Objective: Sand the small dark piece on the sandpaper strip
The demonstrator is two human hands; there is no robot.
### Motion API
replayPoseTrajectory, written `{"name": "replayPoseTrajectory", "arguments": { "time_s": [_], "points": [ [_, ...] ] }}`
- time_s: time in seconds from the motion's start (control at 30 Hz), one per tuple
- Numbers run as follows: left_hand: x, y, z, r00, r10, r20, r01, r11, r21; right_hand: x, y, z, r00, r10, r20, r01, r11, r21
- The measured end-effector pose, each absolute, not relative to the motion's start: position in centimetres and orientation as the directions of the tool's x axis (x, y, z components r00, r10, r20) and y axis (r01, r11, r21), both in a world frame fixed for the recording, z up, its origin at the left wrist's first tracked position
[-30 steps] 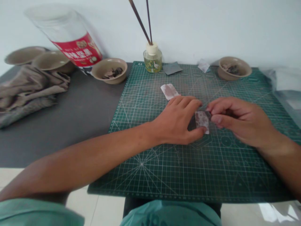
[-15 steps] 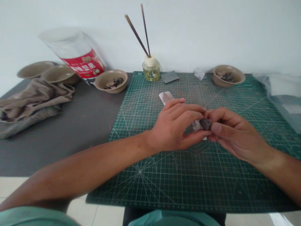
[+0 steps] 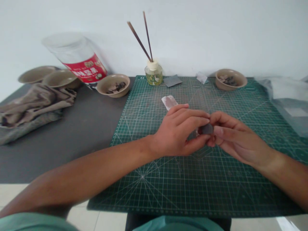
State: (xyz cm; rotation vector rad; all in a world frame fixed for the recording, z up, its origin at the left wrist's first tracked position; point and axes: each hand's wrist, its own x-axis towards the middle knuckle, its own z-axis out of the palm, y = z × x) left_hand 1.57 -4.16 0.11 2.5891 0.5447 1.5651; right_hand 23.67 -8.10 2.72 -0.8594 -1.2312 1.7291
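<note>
While the person's hands meet over a green cutting mat point(image 3: 154, 189), a small dark grey lump point(image 3: 207, 129) sits between them, near the middle of the mat and above its surface. The right hand point(image 3: 237, 138) holds it in a narrow pinch, with the thumb and fingertips closed around it. The left hand point(image 3: 173, 133) curves in from the other side, its fingertips and thumb almost closed around the lump and a pale sheet point(image 3: 196, 130), which shows only as a sliver just beside it. A mottled paper strip point(image 3: 169, 102) lies on the mat just beyond the left fingers. Farther off along the mat's far edge are a small glass jar point(image 3: 153, 77) holding two dark sticks, a dark grey square point(image 3: 172, 81), a white scrap point(image 3: 201, 77) and a tan bowl point(image 3: 231, 80) of dark fragments. On the grey tabletop point(image 3: 60, 160) to the left, another tan bowl point(image 3: 113, 85) stands beside a tilted clear jar point(image 3: 79, 57) and a crumpled cloth point(image 3: 31, 109).
</note>
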Motion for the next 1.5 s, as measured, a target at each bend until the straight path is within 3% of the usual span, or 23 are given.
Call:
{"name": "replayPoseTrajectory", "arguments": {
  "time_s": [0.3, 0.5, 0.67, 0.83, 0.93, 1.07, 1.3, 1.5],
  "points": [
    [1.3, -4.3, 0.3, 0.446, 0.27, 0.853, 0.18, -0.961, 0.21, 23.8, -8.3, 2.4, -0.519, 0.852, -0.073, -0.297, -0.26, -0.919],
    [1.6, -4.9, 0.6, 0.424, 0.303, 0.854, 0.123, -0.953, 0.277, 23.6, -8.5, 2.1, -0.557, 0.828, -0.066, -0.318, -0.286, -0.904],
    [1.8, -5.2, 0.6, 0.434, 0.391, 0.811, -0.038, -0.892, 0.45, 23.5, -8.7, 2.1, -0.542, 0.836, -0.09, -0.353, -0.323, -0.878],
    [1.7, -5.6, 0.6, 0.517, 0.565, 0.644, -0.123, -0.695, 0.708, 23.4, -8.5, 2.2, -0.547, 0.832, -0.093, -0.358, -0.333, -0.872],
    [1.6, -5.7, 0.5, 0.572, 0.618, 0.539, -0.11, -0.594, 0.797, 23.3, -8.5, 2.2, -0.56, 0.824, -0.087, -0.347, -0.329, -0.878],
    [1.4, -5.7, 0.4, 0.627, 0.613, 0.48, -0.055, -0.579, 0.813, 23.2, -8.5, 2.1, -0.576, 0.814, -0.075, -0.36, -0.335, -0.871],
    [1.5, -5.8, 0.8, 0.616, 0.634, 0.468, -0.153, -0.486, 0.86, 23.2, -8.4, 2.2, -0.606, 0.792, -0.069, -0.356, -0.348, -0.867],
    [1.4, -5.6, 0.8, 0.58, 0.605, 0.546, -0.139, -0.587, 0.798, 23.1, -8.5, 2.3, -0.62, 0.782, -0.062, -0.367, -0.359, -0.858]
  ]
}}
